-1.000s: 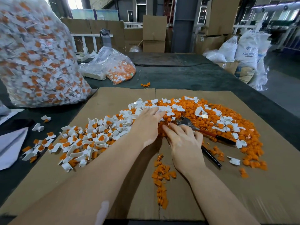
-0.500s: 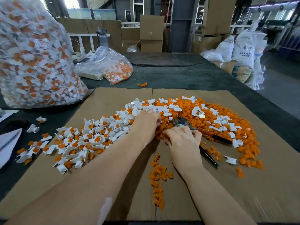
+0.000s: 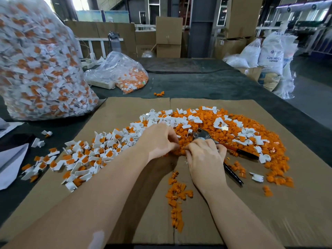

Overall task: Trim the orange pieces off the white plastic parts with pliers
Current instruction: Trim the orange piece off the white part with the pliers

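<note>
My left hand and my right hand meet fingertip to fingertip over the near edge of a heap of cut orange pieces. Both have curled fingers, and whatever they pinch is hidden. The pliers lie under my right hand: the metal head shows past my knuckles and two dark handles stick out to the right. White plastic parts with orange pieces are spread to the left of my left hand. All of it rests on a sheet of cardboard.
A large clear bag of untrimmed parts stands at the far left. A smaller bag lies behind the cardboard. A line of orange scraps runs toward me. White paper lies at the left edge, with boxes and sacks beyond the table.
My left hand has gone from lying flat on the pile to curled fingers. My right hand has closed in until the fingertips of both hands touch. The pliers have stayed where they were.
</note>
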`<state>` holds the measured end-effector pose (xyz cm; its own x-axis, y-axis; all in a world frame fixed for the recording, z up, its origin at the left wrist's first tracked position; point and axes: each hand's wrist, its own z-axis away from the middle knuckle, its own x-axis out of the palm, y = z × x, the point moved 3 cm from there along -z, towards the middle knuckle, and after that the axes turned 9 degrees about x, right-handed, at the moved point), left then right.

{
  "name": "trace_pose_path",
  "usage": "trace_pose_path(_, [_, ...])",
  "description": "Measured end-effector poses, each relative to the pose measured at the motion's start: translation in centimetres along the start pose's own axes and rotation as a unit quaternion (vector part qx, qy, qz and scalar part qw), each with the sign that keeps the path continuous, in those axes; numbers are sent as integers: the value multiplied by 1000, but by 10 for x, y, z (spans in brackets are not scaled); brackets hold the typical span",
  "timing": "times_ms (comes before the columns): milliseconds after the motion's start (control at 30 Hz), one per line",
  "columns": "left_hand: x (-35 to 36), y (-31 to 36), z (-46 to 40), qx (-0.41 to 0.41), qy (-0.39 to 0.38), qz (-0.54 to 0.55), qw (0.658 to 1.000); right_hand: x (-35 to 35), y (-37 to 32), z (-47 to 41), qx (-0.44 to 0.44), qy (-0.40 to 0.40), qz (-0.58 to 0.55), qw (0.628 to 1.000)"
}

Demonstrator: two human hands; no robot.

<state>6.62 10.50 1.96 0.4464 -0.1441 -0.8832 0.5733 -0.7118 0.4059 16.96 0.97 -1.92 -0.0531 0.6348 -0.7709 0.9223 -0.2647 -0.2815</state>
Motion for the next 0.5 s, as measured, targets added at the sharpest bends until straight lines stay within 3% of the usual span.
trace_pose_path(100, [3,4,5,18,-60,-70,996,0,1,0,7,-9,-10,1000])
trace_pose_path(233, [8,10,11,64,-86,-172,979,0,3,1,14,-12,-21,1000])
trace_pose_path(400, [8,12,21,99,-136,-118,979,-1,4,2,16,3,-33,999])
trace_pose_path(500, [4,10,27,82,-198,-13,977,-2,3,2,16,9,-46,999])
